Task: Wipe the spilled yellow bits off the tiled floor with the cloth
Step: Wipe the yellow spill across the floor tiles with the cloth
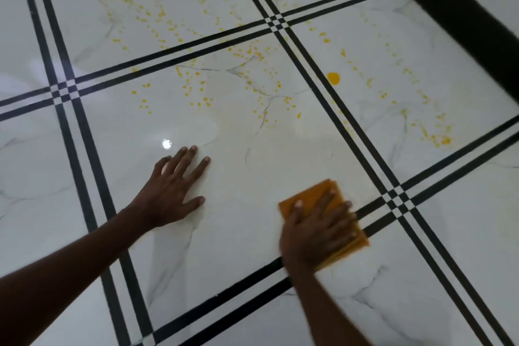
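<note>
Nearest, the folded orange cloth (327, 219) is pressed flat under the spread right hand (316, 229) at the near right corner of a glossy white marble-patterned floor tile (238, 205), just beside the paired black border strips (224, 298); its edges look blurred, so a stroke is judged to be under way. To the left, the left hand (174, 191) is laid open and empty, palm down, on the same tile as a brace. The near half of this tile appears clean. Farther off, scattered yellow bits (196, 93) are seen across its far half, and more on the tiles beyond and to the right, with one large yellow blob (333, 78). Most wiping is judged left. Open floor lies all around; only a dark band (455, 17) bounds the far right.
</note>
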{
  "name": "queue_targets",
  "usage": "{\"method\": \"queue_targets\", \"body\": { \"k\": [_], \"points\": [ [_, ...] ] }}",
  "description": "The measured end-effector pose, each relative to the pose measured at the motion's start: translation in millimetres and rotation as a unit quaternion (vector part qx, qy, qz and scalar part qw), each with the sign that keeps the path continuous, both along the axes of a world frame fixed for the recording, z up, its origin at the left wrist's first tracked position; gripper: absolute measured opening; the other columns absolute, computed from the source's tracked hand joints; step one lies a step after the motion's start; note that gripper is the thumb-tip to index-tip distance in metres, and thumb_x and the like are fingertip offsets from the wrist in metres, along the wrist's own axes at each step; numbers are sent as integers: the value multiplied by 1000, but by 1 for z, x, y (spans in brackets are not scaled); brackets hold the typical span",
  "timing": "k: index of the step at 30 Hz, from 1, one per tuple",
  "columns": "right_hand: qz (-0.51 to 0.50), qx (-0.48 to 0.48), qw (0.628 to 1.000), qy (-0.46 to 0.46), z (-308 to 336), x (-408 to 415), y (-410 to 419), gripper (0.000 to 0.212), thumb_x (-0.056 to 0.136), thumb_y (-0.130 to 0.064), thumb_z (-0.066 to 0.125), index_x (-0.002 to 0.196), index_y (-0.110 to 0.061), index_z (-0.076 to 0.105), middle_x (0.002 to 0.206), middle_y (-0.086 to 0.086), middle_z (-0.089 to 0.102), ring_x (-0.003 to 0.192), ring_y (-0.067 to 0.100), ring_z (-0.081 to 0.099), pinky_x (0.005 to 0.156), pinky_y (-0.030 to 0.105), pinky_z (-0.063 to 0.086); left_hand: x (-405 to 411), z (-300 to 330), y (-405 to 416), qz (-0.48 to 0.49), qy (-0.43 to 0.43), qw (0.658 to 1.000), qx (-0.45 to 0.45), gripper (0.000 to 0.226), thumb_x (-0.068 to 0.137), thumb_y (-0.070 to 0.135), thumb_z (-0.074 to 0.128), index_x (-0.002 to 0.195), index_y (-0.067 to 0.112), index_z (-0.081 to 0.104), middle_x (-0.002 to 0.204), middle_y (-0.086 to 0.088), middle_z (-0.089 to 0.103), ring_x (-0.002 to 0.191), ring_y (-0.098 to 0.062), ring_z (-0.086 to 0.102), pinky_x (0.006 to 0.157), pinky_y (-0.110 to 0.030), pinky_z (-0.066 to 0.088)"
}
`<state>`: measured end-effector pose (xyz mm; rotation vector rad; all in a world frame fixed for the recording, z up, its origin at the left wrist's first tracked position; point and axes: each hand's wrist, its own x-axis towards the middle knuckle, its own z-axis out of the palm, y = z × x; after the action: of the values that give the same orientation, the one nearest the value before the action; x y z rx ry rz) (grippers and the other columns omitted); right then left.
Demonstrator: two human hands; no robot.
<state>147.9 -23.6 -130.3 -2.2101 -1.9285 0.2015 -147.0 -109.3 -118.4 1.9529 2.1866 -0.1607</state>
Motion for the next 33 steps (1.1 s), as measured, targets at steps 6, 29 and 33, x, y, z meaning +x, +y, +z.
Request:
{"method": "queue_targets", "body": {
  "k": [6, 29, 33],
  "points": [
    [421, -11, 906, -40, -8, -36, 77, 76, 100, -61, 33, 166, -28, 17, 173, 12, 15, 159, 41, 16, 128, 60, 7, -3, 5, 1, -2, -9, 1000, -8, 87, 88, 72, 30, 161, 32, 5, 170, -9, 2, 156, -27, 6, 120, -47, 21],
    [325, -28, 945, -6, 6, -91, -33, 88, 90, -57, 45, 166, -22, 16, 172, 22, 14, 157, 48, 14, 126, 66, 9, -125, 23, -70, 240, -50, 966, -87, 145, 49, 106, 32, 161, 23, -8, 168, -11, -11, 155, -28, -9, 124, -53, 13],
    [632, -1, 774, -30, -9, -172, 8, 85, 88, -62, 47, 163, -27, 29, 170, 16, 24, 157, 43, 21, 123, 66, 21, -152, 28, -74, 235, -54, 961, -136, 153, 44, 99, 55, 158, 27, -17, 167, -11, -19, 155, -29, -14, 124, -52, 9]
  ]
}}
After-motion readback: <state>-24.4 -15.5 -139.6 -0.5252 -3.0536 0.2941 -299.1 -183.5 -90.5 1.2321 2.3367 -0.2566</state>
